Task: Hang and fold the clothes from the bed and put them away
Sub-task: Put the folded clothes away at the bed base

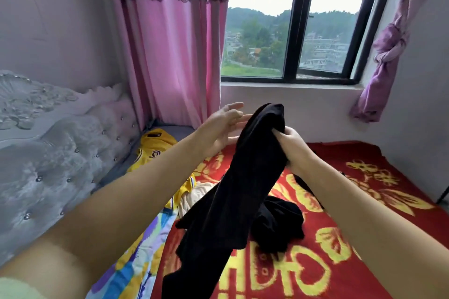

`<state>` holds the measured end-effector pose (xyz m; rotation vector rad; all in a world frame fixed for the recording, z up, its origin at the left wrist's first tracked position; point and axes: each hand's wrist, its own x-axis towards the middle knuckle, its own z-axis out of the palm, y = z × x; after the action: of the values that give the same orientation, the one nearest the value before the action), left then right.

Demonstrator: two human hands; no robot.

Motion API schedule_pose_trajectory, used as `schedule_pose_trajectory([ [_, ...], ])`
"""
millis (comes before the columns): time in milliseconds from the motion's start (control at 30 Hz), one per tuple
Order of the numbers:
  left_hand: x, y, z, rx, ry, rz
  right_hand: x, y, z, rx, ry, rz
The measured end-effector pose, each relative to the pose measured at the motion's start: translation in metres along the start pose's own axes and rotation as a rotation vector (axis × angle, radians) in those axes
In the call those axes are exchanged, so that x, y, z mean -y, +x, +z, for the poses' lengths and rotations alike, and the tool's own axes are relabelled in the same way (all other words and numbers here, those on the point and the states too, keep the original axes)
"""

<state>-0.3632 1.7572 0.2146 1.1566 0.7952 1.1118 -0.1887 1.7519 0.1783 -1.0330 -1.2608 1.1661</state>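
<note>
Right hand clenched on black garment, gripping near top; cloth hangs long, lower end trailing over red blanket on bed. Left hand spread, fingers loose, just beside garment's upper edge, not gripping.

Step, by judgement: lifting and sorting out one piece before fold or hang. Second dark heap and yellow shirt lie on bed, undone.

Next move calls for left hand to catch opposite edge, spread cloth flat, find seams.

A long black garment hangs lifted above a crumpled black heap on the bed.
</note>
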Motion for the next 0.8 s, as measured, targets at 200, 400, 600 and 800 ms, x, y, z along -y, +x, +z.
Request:
schedule_pose_trajectory([
  [200,0.072,-0.045,-0.037,0.193,0.173,-0.021,0.017,0.027,0.016,-0.229,0.423,0.269],
  [400,0.110,-0.049,-0.040,-0.037,0.650,0.164,0.015,0.047,0.031,-0.291,0.435,0.406],
  [600,0.059,-0.019,-0.050,-0.212,0.179,0.069,0.010,0.052,-0.001,-0.246,0.320,0.337],
  [800,0.019,0.007,-0.028,-0.022,0.572,0.113,0.007,0.027,0.003,0.338,-0.444,-0.026],
])
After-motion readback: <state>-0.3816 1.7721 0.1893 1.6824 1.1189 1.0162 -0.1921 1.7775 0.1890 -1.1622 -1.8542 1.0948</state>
